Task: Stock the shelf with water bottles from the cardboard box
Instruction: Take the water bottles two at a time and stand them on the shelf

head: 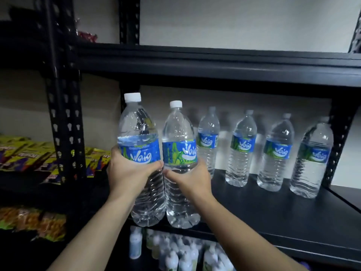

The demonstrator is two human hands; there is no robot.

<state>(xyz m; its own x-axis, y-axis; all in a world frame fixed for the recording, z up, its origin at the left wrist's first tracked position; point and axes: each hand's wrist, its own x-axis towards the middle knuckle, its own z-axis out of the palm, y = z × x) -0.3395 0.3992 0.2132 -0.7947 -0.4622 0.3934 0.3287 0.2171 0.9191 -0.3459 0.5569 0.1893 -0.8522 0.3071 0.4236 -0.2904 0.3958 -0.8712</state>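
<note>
**TWO BOTTLES AT THE SHELF'S LIP, BARE BOARD BEYOND**

Left of the bay, packets (23, 153) lie on a neighbouring rack beyond the black post (64, 114). Just right of that post, your left hand (127, 173) grips the left bottle (139, 151) round its waist at the foot of the blue label, thumb across the front. Close against it, the right bottle (179, 153) sits in the grip of your right hand (191, 178), wrapped the same way. Both bottles are upright, caps up and long axes vertical, with their bases level with the front lip of the shelf (254, 208). To the right, a row (242, 149) of four matching bottles stands upright at the back of the board, spaced apart from one another.

The coming move turns on depth. The bare board lies straight beyond your hands, behind both held bottles and left of the row. Your right hand is the nearer to the row, so its bottle looks set to take the next place in line. The left bottle would then go beside the post. That is a judgement only.

You cannot tell whether the bases rest on the lip or hang just off it. The fingers on the far side of each bottle are hidden. The row is blurred and its caps are dim. Below, small bottles (175, 255) crowd the lower level, out of focus. The box is nowhere in view.
</note>
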